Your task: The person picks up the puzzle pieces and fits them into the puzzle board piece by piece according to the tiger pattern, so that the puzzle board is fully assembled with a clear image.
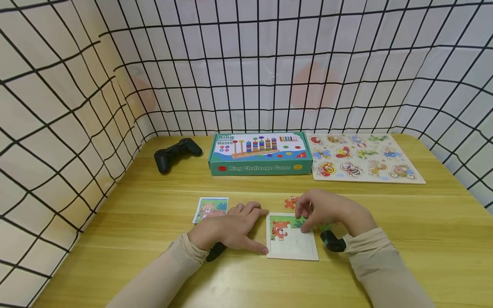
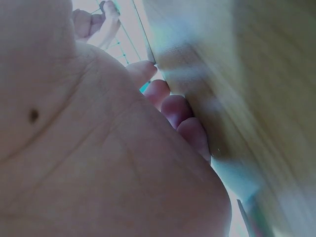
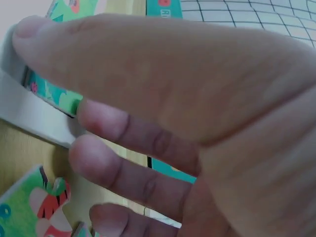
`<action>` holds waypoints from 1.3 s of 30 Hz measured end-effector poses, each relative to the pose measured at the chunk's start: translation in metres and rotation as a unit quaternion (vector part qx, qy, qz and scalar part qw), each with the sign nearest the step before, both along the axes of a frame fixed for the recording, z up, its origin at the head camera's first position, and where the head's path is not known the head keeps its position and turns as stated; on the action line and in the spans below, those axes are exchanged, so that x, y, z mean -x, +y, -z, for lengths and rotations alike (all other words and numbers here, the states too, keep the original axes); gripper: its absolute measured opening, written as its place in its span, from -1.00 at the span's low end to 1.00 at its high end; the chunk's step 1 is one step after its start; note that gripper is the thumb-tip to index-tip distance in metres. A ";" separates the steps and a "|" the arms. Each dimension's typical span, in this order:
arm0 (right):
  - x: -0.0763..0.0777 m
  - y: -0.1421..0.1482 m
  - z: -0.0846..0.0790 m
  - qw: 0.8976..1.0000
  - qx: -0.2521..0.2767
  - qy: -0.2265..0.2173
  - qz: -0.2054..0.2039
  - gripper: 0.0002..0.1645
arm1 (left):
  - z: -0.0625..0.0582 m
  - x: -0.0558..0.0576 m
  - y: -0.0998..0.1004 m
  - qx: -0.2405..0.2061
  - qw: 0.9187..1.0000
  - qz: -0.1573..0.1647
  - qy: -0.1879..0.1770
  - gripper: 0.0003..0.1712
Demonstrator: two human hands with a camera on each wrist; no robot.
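A small white puzzle tray (image 1: 292, 249) lies on the table with a tiger-face piece (image 1: 280, 231) fitted in its upper left. My left hand (image 1: 236, 231) rests beside it, fingers extended, the thumb and index fingertips at the tray's left edge. At the upper right corner of the tray, my right hand (image 1: 331, 208) pinches a green leafy puzzle piece (image 3: 57, 98) between thumb and index finger. An orange striped puzzle piece (image 1: 290, 202) lies just behind the tray. Another loose piece (image 1: 327, 226) lies right of the tray, partly hidden under the right hand.
A tiger picture card (image 1: 208, 207) lies behind the left hand. Farther back are a black game controller (image 1: 177, 153), a green Ring Challenge Game box (image 1: 261, 156) and a wooden insect puzzle board (image 1: 362, 158). Black grid netting (image 1: 250, 68) encloses the table's back and sides.
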State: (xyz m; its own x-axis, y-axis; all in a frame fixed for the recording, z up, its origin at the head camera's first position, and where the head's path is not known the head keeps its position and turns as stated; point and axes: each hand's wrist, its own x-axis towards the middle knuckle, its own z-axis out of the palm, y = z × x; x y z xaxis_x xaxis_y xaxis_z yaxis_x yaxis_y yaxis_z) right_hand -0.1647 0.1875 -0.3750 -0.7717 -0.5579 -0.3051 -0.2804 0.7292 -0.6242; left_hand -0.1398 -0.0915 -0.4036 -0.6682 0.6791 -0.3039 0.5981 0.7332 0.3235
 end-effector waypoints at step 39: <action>-0.003 -0.007 -0.005 0.998 -0.054 0.016 0.023 -0.76 | 0.002 0.000 0.001 -0.004 1.000 0.002 0.004 0.17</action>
State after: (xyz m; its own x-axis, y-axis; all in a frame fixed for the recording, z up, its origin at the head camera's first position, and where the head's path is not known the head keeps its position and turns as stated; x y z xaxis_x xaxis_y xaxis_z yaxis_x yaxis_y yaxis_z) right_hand -0.1616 0.1807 -0.3701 -0.8061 -0.4870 -0.3362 -0.2639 0.8043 -0.5325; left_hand -0.1395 -0.0907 -0.4051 -0.6683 0.6835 -0.2936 0.6029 0.7288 0.3245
